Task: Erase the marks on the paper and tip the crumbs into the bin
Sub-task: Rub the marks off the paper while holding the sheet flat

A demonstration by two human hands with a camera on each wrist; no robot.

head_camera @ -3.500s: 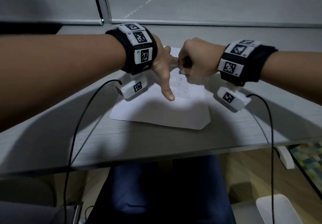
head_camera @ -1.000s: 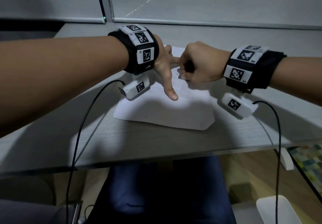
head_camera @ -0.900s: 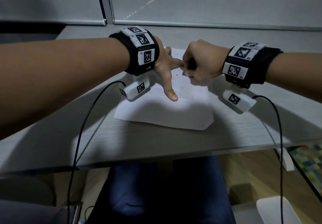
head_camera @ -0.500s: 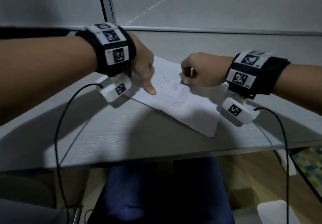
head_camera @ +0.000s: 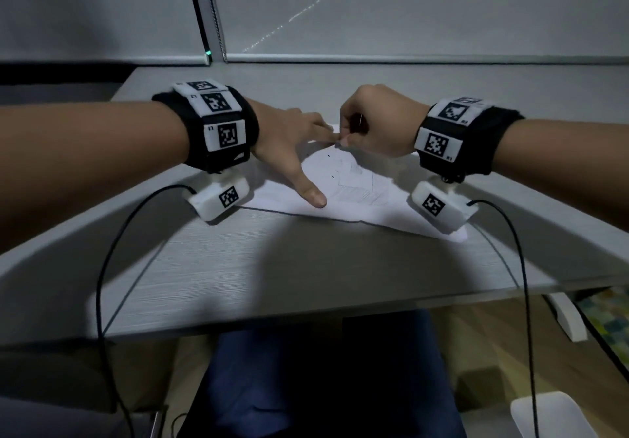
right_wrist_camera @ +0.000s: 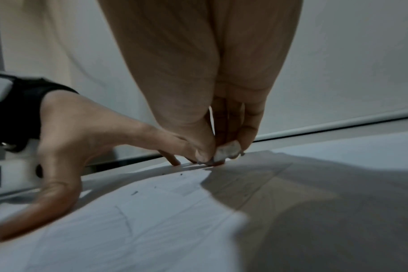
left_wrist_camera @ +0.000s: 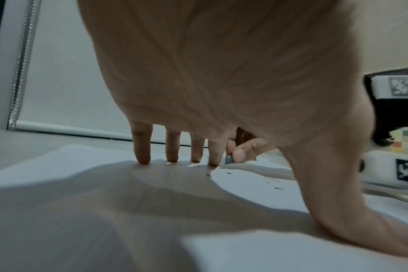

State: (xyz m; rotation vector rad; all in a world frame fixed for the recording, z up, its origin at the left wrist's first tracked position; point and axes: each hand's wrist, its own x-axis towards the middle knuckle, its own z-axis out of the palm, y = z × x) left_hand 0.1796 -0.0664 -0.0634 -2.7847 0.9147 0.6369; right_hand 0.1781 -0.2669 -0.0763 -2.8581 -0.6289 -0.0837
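A white sheet of paper (head_camera: 360,196) with faint pencil lines lies skewed on the grey desk (head_camera: 272,267). My left hand (head_camera: 296,151) presses it flat with spread, straight fingers (left_wrist_camera: 142,147) and thumb. My right hand (head_camera: 371,124) pinches a small white eraser (right_wrist_camera: 226,151) between thumb and fingers and holds its tip on the paper's far part, right beside the left index fingertip. Dark eraser crumbs (right_wrist_camera: 134,192) lie scattered on the sheet between the hands; the crumbs (left_wrist_camera: 278,188) also show in the left wrist view.
A white bin (head_camera: 551,413) stands on the floor at the lower right, below the desk's front edge (head_camera: 306,318). Black cables (head_camera: 102,267) hang from both wrist cameras over the desk. A window blind (head_camera: 408,12) closes off the far side.
The paper has been turned so one corner points to the right. My left hand shifted left and then came back beside the right hand; the right hand kept the eraser on the sheet.
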